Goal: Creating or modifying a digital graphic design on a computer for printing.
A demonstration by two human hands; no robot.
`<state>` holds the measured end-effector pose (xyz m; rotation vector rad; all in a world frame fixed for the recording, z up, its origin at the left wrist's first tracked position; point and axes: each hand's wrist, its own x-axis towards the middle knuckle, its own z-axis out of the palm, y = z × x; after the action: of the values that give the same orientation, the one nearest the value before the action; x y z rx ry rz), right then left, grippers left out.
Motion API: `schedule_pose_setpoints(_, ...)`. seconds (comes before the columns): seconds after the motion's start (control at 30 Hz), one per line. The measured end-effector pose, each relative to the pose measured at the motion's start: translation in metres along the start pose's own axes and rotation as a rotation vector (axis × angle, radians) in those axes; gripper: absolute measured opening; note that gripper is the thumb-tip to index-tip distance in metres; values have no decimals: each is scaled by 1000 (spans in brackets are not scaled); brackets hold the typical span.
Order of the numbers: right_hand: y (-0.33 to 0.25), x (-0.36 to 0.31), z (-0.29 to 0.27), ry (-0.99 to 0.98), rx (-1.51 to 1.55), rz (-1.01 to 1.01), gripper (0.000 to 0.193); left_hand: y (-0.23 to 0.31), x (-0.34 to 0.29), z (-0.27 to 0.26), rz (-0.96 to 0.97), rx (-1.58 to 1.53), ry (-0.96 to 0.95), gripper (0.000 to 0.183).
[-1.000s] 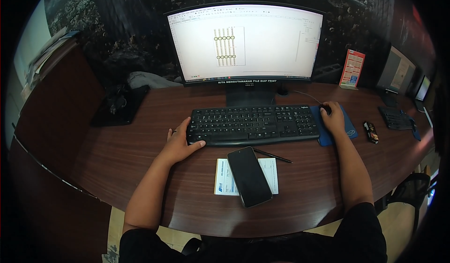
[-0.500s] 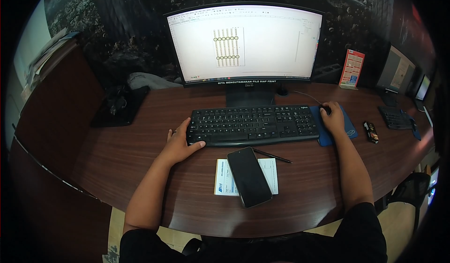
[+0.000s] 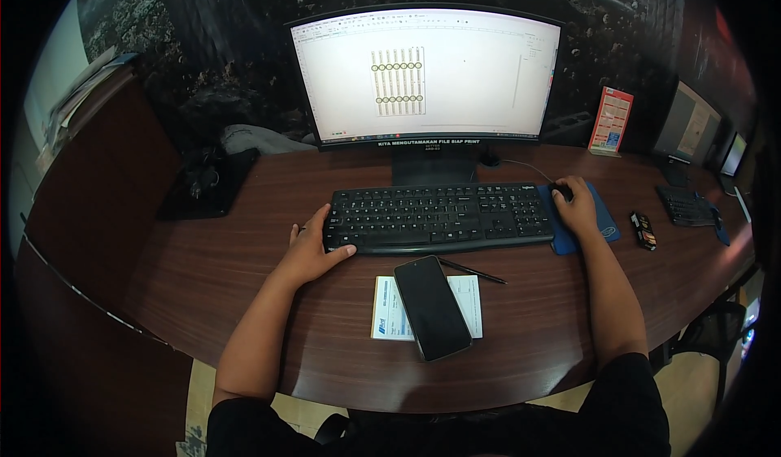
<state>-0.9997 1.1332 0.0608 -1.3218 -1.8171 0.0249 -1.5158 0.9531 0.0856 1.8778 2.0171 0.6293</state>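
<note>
My left hand point(image 3: 309, 249) rests at the left end of the black keyboard point(image 3: 431, 213), its thumb along the near corner and its fingers spread beside the edge, gripping nothing. On the blue mouse pad point(image 3: 604, 221), my right hand point(image 3: 576, 205) is wrapped over a dark computer mouse point(image 3: 560, 188), mostly covered by the fingers. Behind the keyboard stands a wide curved monitor point(image 3: 480, 83). Its lit screen shows a white page with a row of upright strips, each crossed by two round greenish badges.
A black phone point(image 3: 434, 310) lies across a paper pad point(image 3: 466, 294), with a black pen point(image 3: 480, 272) just beyond. To the right are a small dark box point(image 3: 643, 231), a red desk calendar point(image 3: 612, 122) and another keyboard point(image 3: 687, 205). A brown partition point(image 3: 89, 164) borders the left.
On the screen, the strips are spread a little further right, reaching the page's edge. My right hand has shifted slightly left with the mouse. My left hand stays put.
</note>
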Motion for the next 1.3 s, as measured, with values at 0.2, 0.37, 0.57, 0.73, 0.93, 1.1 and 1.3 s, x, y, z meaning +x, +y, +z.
schedule_pose_setpoints(0.2,3,0,1,-22,-4,4,24,-1,0,1,-1,-17,1,107)
schedule_pose_setpoints(0.37,-1,2,0,36,-5,32,23,-2,0,0,7,12,13,107)
schedule_pose_setpoints(0.57,0,0,0,-2,-28,35,22,-1,0,0,6,2,7,107)
schedule_pose_setpoints(0.73,-1,1,0,-2,-28,33,22,-2,0,0,10,2,17,107)
schedule_pose_setpoints(0.93,-2,0,-1,-15,6,22,22,-3,1,2,14,6,21,107)
schedule_pose_setpoints(1.1,0,0,0,-13,16,-10,22,-5,1,2,14,5,18,108)
schedule_pose_setpoints(1.3,1,1,1,-19,36,-28,21,-5,1,1,13,7,17,110)
